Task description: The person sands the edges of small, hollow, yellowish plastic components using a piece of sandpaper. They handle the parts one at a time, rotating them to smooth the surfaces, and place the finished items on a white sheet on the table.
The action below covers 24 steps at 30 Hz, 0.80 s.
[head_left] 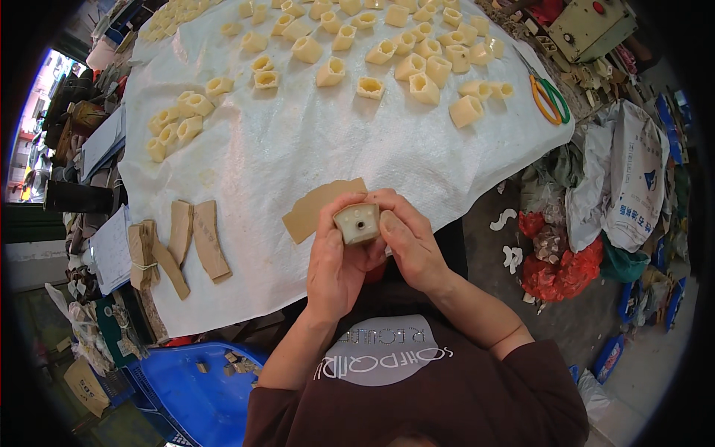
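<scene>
Both my hands are closed around a pale, greyish block [359, 223] with a small dark hole in its middle face and a brown edge along its top. My left hand [330, 257] wraps its left side. The fingers of my right hand [410, 237] curl over its right side, the thumb pressing near the face. Just beyond my hands, a flat brown cardboard piece [316, 210] with a wavy edge lies on the white cloth [246, 156]. More cardboard strips [202, 242] lie to the left, with a tied bundle [141, 253] beside them.
Several hollow, pale yellow blocks [331, 72] cover the far part of the cloth. Orange and green-handled scissors [550, 100] rest at its right edge. A blue tub [186, 391] with small scraps sits at lower left. Plastic bags [570, 268] and white scraps lie on the floor at right.
</scene>
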{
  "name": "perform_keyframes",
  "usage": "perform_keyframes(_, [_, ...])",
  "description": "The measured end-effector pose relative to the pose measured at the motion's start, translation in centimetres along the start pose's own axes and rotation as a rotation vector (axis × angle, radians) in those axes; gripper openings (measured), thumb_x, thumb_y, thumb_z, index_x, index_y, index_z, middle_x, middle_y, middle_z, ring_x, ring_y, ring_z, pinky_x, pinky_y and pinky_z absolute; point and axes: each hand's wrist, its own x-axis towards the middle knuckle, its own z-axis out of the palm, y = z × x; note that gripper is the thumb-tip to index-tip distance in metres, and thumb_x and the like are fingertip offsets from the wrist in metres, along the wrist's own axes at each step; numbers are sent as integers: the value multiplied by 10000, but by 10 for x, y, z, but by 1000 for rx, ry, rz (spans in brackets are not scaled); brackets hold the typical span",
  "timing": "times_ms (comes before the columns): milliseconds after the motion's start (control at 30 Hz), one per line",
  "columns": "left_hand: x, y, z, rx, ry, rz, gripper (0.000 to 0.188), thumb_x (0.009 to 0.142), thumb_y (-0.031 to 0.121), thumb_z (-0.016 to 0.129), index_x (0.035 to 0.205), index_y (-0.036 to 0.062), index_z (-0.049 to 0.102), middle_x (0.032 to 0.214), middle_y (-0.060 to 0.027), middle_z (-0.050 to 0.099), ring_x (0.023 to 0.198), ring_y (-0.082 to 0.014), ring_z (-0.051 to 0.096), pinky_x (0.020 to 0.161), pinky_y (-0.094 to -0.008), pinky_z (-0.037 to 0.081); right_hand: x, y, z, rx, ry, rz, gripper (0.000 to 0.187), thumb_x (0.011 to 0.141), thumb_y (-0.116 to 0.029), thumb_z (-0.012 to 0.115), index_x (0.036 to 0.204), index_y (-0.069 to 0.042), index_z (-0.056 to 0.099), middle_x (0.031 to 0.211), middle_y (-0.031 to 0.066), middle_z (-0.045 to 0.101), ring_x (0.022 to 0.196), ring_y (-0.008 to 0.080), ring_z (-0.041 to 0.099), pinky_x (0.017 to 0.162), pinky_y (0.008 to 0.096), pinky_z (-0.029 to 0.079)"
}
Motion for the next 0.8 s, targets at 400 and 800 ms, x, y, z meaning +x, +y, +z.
perform_keyframes(400, [-4, -11, -6, 583, 160, 270, 321, 916, 299, 327, 1087, 48, 434, 968, -89, 503, 886, -159, 517, 734, -301, 454, 1, 13, 8, -547, 11, -354, 245, 907, -231, 462, 1060, -50, 524, 846, 55, 474, 858, 213, 432, 820, 326, 308])
perform_keyframes(800, [-3, 20, -26, 130, -140, -177, 391, 780, 93, 457, 1147, 74, 324, 959, -115, 493, 732, -139, 488, 543, -211, 389, 9, -4, -11, -671, 10, -676, 203, 899, -160, 478, 1046, -36, 541, 1093, 152, 432, 935, 233, 457, 803, 342, 388])
